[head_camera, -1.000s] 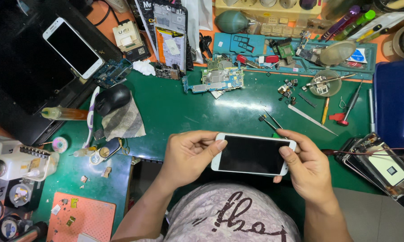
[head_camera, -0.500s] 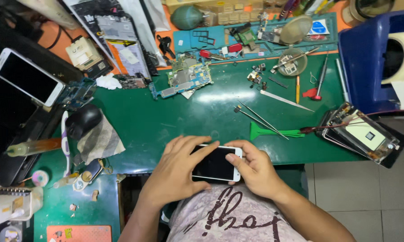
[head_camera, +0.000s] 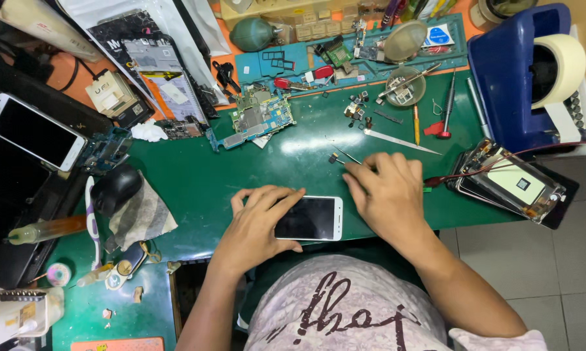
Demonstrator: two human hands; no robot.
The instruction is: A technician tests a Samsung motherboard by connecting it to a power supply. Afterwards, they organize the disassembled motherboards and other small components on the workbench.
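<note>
We see our left hand (head_camera: 257, 224) spread flat over the left end of the white smartphone (head_camera: 309, 218), fingers released and pressing it to the green desk (head_camera: 195, 175) rather than gripping. The phone's long axis runs left to right. Our right hand (head_camera: 387, 195) is off it, just up and right, loosely curled fingers (head_camera: 358, 179) touching the thin tweezers (head_camera: 345, 156), nothing visibly gripped.

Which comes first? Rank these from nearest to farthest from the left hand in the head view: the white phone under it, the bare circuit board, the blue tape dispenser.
1. White phone: under the left hand, touching it.
2. Bare circuit board: up the green mat, beyond the hand.
3. Blue tape dispenser: far corner on the right side.
</note>
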